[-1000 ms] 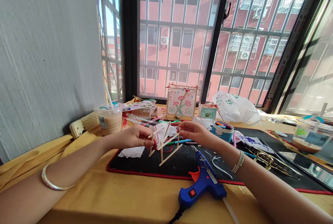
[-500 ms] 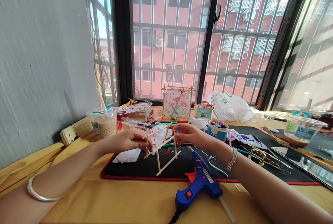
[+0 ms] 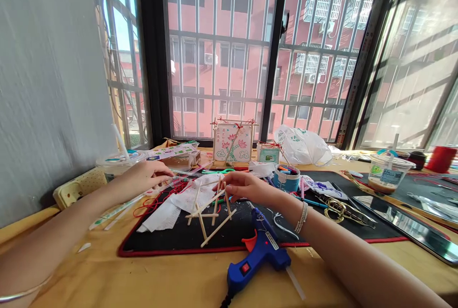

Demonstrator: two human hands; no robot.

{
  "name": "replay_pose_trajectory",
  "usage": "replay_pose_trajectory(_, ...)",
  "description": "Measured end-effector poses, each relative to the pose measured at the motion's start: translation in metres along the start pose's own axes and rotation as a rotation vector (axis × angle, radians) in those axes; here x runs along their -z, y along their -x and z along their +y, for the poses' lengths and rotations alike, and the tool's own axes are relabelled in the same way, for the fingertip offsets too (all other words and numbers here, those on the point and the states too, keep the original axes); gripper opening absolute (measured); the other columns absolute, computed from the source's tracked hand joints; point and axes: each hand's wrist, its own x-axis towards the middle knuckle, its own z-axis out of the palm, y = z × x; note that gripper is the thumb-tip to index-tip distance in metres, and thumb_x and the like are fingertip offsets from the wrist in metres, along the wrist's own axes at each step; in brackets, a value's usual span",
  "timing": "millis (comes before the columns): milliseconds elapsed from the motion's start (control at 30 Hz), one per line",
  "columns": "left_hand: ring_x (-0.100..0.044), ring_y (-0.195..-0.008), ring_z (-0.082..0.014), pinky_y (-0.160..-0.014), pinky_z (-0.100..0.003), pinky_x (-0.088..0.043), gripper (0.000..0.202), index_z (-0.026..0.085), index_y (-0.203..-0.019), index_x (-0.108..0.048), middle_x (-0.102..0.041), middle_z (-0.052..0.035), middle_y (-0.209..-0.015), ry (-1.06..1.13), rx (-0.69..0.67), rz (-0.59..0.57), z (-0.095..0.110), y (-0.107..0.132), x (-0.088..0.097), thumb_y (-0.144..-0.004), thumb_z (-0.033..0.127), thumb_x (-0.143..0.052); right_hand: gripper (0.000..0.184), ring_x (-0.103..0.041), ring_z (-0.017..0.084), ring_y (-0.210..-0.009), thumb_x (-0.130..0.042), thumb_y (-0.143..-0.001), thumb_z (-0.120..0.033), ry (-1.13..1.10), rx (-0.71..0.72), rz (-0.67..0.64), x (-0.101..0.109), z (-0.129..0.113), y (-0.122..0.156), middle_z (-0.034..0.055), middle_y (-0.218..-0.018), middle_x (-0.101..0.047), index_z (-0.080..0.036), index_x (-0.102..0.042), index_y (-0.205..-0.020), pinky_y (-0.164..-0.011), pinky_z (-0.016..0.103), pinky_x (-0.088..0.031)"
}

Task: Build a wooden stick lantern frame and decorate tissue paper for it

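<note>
Stick frame (image 3: 202,224), one: over black mat (image 3: 162,241), left of right hand (image 3: 246,188), whose fingers pinch its right upright near the top. Left hand (image 3: 148,175), left of frame, apart: fingers loosely parted, empty.

The left hand (image 3: 145,177) is bare, and a slim, shiny, silver-coloured bangle (image 3: 22,295) rings the forearm (image 3: 71,224), partly cut off at the edge of view. The right hand (image 3: 247,186) is bare too; around its wrist (image 3: 289,207) sits a bracelet (image 3: 301,217) of narrow, pale, glittering rows, the single pieces too small to make out.
</note>
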Motion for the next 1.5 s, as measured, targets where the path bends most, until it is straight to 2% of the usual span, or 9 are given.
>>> replay_pose_trajectory(133,-0.06,-0.072,-0.0256,-0.07,-0.033,-0.042,0.03,0.02,-0.075,-0.069,-0.068,-0.0068,-0.078,-0.077,0.046,0.025,-0.008,-0.002,-0.007,-0.075,0.043,-0.05,0.039,-0.052,0.01,-0.075,-0.063,-0.07,-0.054,0.019,0.012,0.018,-0.001,0.0,-0.001,0.0006,-0.087,-0.057,-0.018,-0.053,-0.082,-0.065,0.022,-0.045)
replay_pose_trajectory(200,-0.06,-0.075,-0.0283,-0.068,-0.035,-0.042,0.035,0.02,-0.084,-0.068,-0.068,-0.0085,-0.079,-0.106,0.063,0.031,-0.005,-0.001,-0.012,-0.078,0.046,-0.045,0.039,-0.052,0.01,-0.075,-0.062,-0.07,-0.054,0.025,0.014,0.015,0.0,0.0,-0.001,0.0005,-0.087,-0.057,-0.018,-0.053,-0.082,-0.065,0.022,-0.045)
replay_pose_trajectory(367,-0.056,-0.094,-0.0293,-0.079,-0.036,-0.041,0.045,0.019,-0.107,-0.062,-0.063,-0.0114,-0.102,-0.117,0.005,0.027,0.02,-0.002,-0.022,-0.082,0.048,-0.038,0.041,-0.053,0.01,-0.077,-0.062,-0.071,-0.054,0.035,0.014,0.004,0.002,-0.001,0.001,0.0009,-0.087,-0.057,-0.017,-0.055,-0.086,-0.064,0.021,-0.044)
replay_pose_trajectory(600,-0.057,-0.09,-0.0264,-0.08,-0.035,-0.041,0.037,0.023,-0.113,-0.059,-0.063,-0.0087,-0.094,-0.072,-0.03,-0.005,0.048,-0.032,-0.032,-0.08,0.034,-0.047,0.042,-0.055,0.012,-0.078,-0.062,-0.07,-0.056,0.025,-0.025,0.009,0.002,-0.003,0.003,0.0009,-0.086,-0.056,-0.018,-0.054,-0.085,-0.065,0.023,-0.045)
replay_pose_trajectory(733,-0.057,-0.095,-0.0227,-0.082,-0.028,-0.041,0.031,0.025,-0.104,-0.064,-0.064,-0.0057,-0.103,0.058,-0.174,-0.139,0.059,-0.036,-0.038,-0.079,0.038,-0.051,0.041,-0.056,0.013,-0.079,-0.063,-0.071,-0.054,0.018,-0.037,0.016,0.002,-0.002,0.005,0.0006,-0.086,-0.057,-0.018,-0.055,-0.088,-0.066,0.024,-0.044)
replay_pose_trajectory(867,-0.059,-0.086,-0.0181,-0.07,-0.021,-0.043,0.031,0.026,-0.106,-0.063,-0.065,-0.0013,-0.103,0.164,-0.29,-0.248,0.067,-0.025,-0.046,-0.082,0.042,-0.05,0.041,-0.056,0.013,-0.078,-0.063,-0.071,-0.053,-0.004,-0.017,0.022,0.001,0.001,0.004,0.0006,-0.085,-0.057,-0.018,-0.056,-0.089,-0.066,0.024,-0.044)
replay_pose_trajectory(1133,-0.054,-0.085,-0.0192,-0.077,-0.026,-0.04,0.032,0.019,-0.078,-0.066,-0.062,-0.0042,-0.086,0.098,-0.303,-0.033,0.064,-0.027,-0.049,-0.085,0.041,-0.044,0.042,-0.054,0.01,-0.07,-0.063,-0.069,-0.055,-0.003,0.017,0.033,-0.001,0.001,0.002,0.0029,-0.093,-0.059,-0.017,-0.056,-0.086,-0.062,0.024,-0.043)
replay_pose_trajectory(1333,-0.055,-0.085,-0.0241,-0.08,-0.036,-0.038,0.029,0.016,-0.08,-0.067,-0.066,-0.0089,-0.083,-0.04,-0.22,0.202,0.051,-0.022,-0.017,-0.083,0.037,-0.047,0.039,-0.057,0.01,-0.068,-0.065,-0.069,-0.051,-0.047,0.025,0.078,0.001,0.001,0.004,0.002,-0.084,-0.06,-0.016,-0.054,-0.083,-0.065,0.026,-0.045)
replay_pose_trajectory(1500,-0.06,-0.085,-0.0232,-0.075,-0.034,-0.043,0.029,0.018,-0.094,-0.068,-0.069,-0.0077,-0.092,-0.06,-0.162,0.258,0.054,-0.011,-0.006,-0.084,0.033,-0.045,0.04,-0.059,0.012,-0.071,-0.068,-0.066,-0.051,-0.085,0.02,0.121,-0.001,0.003,0.003,0.0028,-0.09,-0.062,-0.017,-0.052,-0.08,-0.068,0.028,-0.047)
